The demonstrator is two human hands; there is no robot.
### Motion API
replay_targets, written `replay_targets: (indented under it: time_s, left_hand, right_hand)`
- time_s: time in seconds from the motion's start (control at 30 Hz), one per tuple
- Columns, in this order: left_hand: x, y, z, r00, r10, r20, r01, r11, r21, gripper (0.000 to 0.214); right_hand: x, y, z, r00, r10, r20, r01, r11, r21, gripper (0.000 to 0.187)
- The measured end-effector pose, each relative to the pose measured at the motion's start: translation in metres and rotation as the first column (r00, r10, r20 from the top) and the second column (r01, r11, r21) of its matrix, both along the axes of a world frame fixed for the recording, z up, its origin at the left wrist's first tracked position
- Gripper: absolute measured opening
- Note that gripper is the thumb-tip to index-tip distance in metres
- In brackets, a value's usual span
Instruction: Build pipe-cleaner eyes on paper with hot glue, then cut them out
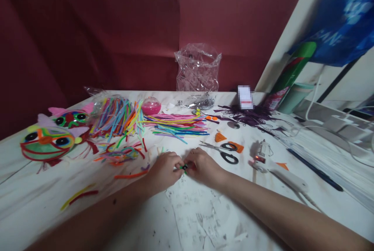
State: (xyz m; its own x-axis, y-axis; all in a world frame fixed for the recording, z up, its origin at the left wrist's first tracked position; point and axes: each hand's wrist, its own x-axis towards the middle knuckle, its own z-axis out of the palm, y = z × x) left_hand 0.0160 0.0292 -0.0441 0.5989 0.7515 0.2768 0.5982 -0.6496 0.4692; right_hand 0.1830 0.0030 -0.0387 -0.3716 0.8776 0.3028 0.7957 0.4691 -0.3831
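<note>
Close together at the middle of the table, my left hand [166,169] and my right hand [204,167] pinch a small black-and-green piece [184,167] between their fingertips. It looks like a black eye with green pipe cleaner round it, though the fingers cover most of it. Just beyond my right hand lie scissors [223,149] with black handles, blades pointing left. An orange pipe cleaner [131,174] rests to the left of my left hand. Further right, a white hot glue gun [263,161] shows a red light.
Two colourful pipe-cleaner masks [48,142] lie at the left. Bundles of pipe cleaners [117,116], a pink round container [151,106] and purple strands [248,114] line the back. Orange felt scraps [220,137] are near the scissors. A power strip [336,126] with cables stands at the right.
</note>
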Motion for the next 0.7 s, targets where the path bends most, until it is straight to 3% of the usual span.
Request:
replay_targets:
  time_s: [0.37,0.57,0.7]
  left_hand:
    - [0.0,-0.001,0.0,1.0,-0.018,0.02,0.018,1.0,0.005,0.012]
    - [-0.005,-0.002,0.011,0.995,0.029,0.096,-0.025,0.999,-0.04,0.02]
    - [-0.009,-0.003,0.017,0.991,0.035,0.133,-0.036,0.999,0.0,0.021]
  right_hand:
    - [0.001,0.0,0.003,0.998,0.035,0.055,-0.034,0.999,-0.016,0.012]
    - [0.0,-0.002,0.006,0.997,0.032,0.072,-0.029,0.999,-0.034,0.014]
    - [0.0,-0.002,0.006,0.996,0.031,0.081,-0.029,0.999,-0.028,0.017]
